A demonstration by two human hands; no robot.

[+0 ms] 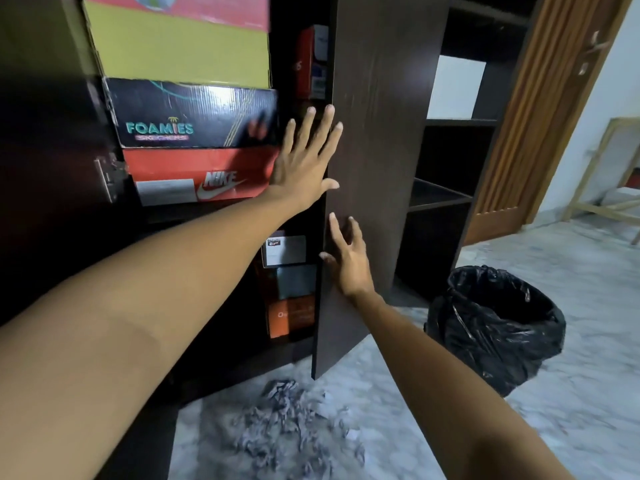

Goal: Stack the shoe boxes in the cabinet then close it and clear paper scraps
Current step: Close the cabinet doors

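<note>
While the dark cabinet door (384,161) stands part way open, both hands lie flat on it. The left hand (304,161) is high up at the door's edge with its grip spread wide, holding nothing. The right hand (349,261) is lower down, its grip spread too. Inside the cabinet, a yellow box (180,53) sits on a black Foamies box (194,114), which sits on a red Nike box (194,176). Smaller boxes (291,285) are stacked on the shelf below. Grey paper scraps (287,420) lie on the floor (588,289) near a bin with a black bag (491,323).
</note>
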